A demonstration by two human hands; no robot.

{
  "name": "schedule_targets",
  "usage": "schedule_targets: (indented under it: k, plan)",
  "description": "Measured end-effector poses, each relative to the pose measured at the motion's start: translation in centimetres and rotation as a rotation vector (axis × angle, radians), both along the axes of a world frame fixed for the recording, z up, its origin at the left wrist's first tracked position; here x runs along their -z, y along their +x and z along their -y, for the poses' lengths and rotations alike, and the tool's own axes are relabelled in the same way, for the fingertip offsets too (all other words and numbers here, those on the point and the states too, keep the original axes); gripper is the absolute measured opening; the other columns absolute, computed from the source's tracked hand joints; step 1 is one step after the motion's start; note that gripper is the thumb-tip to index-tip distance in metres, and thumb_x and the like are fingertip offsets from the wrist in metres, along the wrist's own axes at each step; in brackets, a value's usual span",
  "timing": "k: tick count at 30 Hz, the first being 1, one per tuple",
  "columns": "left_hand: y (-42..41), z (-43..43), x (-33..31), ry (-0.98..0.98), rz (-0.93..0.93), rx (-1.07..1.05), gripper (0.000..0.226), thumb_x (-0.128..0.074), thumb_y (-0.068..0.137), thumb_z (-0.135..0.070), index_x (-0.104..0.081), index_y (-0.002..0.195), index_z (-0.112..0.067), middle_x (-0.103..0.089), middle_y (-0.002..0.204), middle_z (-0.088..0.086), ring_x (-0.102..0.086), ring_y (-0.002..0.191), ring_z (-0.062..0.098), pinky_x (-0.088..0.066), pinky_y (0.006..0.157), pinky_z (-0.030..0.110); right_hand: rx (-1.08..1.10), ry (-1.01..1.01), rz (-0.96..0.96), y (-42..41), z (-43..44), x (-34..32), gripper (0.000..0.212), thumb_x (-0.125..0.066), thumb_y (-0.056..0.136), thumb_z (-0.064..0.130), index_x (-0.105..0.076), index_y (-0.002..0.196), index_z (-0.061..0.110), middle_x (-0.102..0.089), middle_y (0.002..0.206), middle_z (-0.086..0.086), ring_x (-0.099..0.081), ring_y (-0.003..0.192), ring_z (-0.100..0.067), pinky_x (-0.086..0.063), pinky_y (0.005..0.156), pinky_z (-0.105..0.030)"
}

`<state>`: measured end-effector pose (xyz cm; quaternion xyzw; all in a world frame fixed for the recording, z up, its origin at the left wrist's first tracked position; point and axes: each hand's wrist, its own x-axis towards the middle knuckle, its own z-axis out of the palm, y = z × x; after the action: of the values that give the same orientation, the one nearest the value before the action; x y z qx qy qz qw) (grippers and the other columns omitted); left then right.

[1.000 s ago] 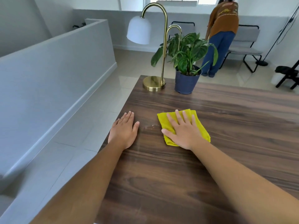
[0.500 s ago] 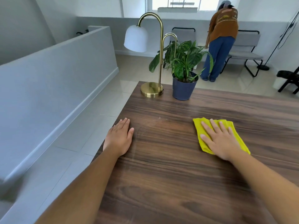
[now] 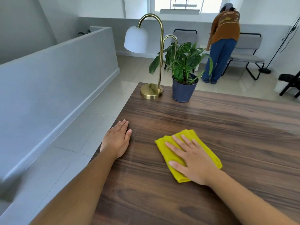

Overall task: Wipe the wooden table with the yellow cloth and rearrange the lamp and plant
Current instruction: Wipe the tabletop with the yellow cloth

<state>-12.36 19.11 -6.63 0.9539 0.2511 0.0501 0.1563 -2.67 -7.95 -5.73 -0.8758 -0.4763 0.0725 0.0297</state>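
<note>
While both hands lie flat, no grip formed, the right hand [image 3: 193, 158] presses the yellow cloth [image 3: 167, 148] on the wooden table [image 3: 227, 127] in a grey-walled room.

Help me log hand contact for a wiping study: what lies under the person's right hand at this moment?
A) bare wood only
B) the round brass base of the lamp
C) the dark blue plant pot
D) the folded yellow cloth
D: the right hand lies flat, fingers spread, on the folded yellow cloth on the dark wooden table; the left hand rests on bare wood.
</note>
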Motion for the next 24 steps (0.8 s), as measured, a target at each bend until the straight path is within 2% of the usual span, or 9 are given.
schedule_targets:
  k: [2, 3, 6, 9, 12, 17, 21, 24]
  plan:
    - [0.0, 0.0, -0.1, -0.005, -0.005, 0.006, 0.054, -0.018, 0.102, -0.039, -0.017, 0.152, -0.020, -0.014, 0.161, -0.007, -0.008, 0.148, 0.008, -0.008, 0.121, 0.028, 0.142, -0.047, 0.017, 3.4, 2.3, 0.1, 0.088, 0.020, 0.056, 0.087, 0.012, 0.138, 0.054, 0.006, 0.158, 0.014, 0.006, 0.148, -0.020, 0.001, 0.118, -0.041]
    - [0.0, 0.0, -0.2, -0.007, -0.009, 0.008, 0.054, -0.018, 0.102, -0.039, -0.016, 0.152, -0.021, -0.014, 0.161, -0.007, -0.007, 0.148, 0.008, -0.007, 0.120, 0.028, 0.231, -0.069, 0.017, 5.5, 3.1, 0.2, 0.091, 0.015, 0.056, 0.089, 0.011, 0.140, 0.053, 0.005, 0.159, 0.013, 0.004, 0.148, -0.021, -0.001, 0.118, -0.042]
    - [0.1, 0.0, -0.3, -0.004, -0.007, 0.004, 0.055, -0.018, 0.101, -0.041, -0.017, 0.152, -0.021, -0.015, 0.160, -0.007, -0.008, 0.148, 0.008, -0.009, 0.121, 0.030, 0.440, -0.111, 0.002, 11.4, 3.0, 0.2, 0.081, -0.005, 0.077, 0.081, 0.001, 0.148, 0.043, 0.005, 0.161, 0.004, 0.002, 0.148, -0.026, -0.005, 0.119, -0.047]
    - [0.3, 0.0, -0.1, 0.016, 0.004, 0.001, 0.055, -0.019, 0.101, -0.042, -0.019, 0.152, -0.021, -0.017, 0.160, -0.006, -0.010, 0.148, 0.009, -0.012, 0.121, 0.031, 0.506, -0.120, -0.003, 13.6, -0.8, 0.1, 0.068, -0.015, 0.090, 0.067, 0.000, 0.150, 0.038, 0.006, 0.162, 0.000, 0.004, 0.148, -0.031, -0.004, 0.118, -0.050]
    - [0.3, -0.1, 0.0, 0.018, 0.012, -0.002, 0.055, -0.020, 0.101, -0.042, -0.019, 0.151, -0.021, -0.017, 0.160, -0.007, -0.011, 0.148, 0.009, -0.013, 0.121, 0.031, 0.447, -0.105, -0.019, 12.3, -7.0, -0.1, 0.067, -0.015, 0.092, 0.065, 0.002, 0.150, 0.036, 0.008, 0.161, -0.002, 0.006, 0.147, -0.034, -0.002, 0.118, -0.050]
    - [0.3, -0.2, 0.1, 0.001, 0.028, -0.006, 0.056, -0.020, 0.101, -0.043, -0.018, 0.152, -0.020, -0.019, 0.160, -0.005, -0.012, 0.148, 0.009, -0.013, 0.121, 0.030, 0.161, -0.051, -0.012, 4.8, -17.0, -0.1, 0.064, -0.016, 0.093, 0.061, 0.000, 0.150, 0.037, 0.007, 0.161, -0.001, 0.007, 0.147, -0.032, 0.000, 0.119, -0.049]
    - [0.3, -0.2, 0.1, -0.006, 0.032, -0.002, 0.056, -0.021, 0.101, -0.044, -0.018, 0.151, -0.020, -0.019, 0.160, -0.005, -0.012, 0.148, 0.008, -0.011, 0.120, 0.028, 0.059, -0.007, -0.031, 3.8, -17.9, 0.3, 0.060, -0.018, 0.095, 0.058, -0.004, 0.150, 0.039, 0.003, 0.161, 0.005, 0.004, 0.148, -0.023, -0.001, 0.119, -0.045]
    - [0.2, 0.0, 0.0, -0.007, 0.028, -0.008, 0.055, -0.020, 0.101, -0.044, -0.019, 0.151, -0.020, -0.019, 0.160, -0.006, -0.012, 0.148, 0.008, -0.012, 0.120, 0.029, 0.162, -0.014, -0.047, 7.6, -14.9, 0.2, 0.059, -0.015, 0.096, 0.057, -0.003, 0.150, 0.037, 0.002, 0.161, 0.007, 0.001, 0.148, -0.021, -0.003, 0.119, -0.043]
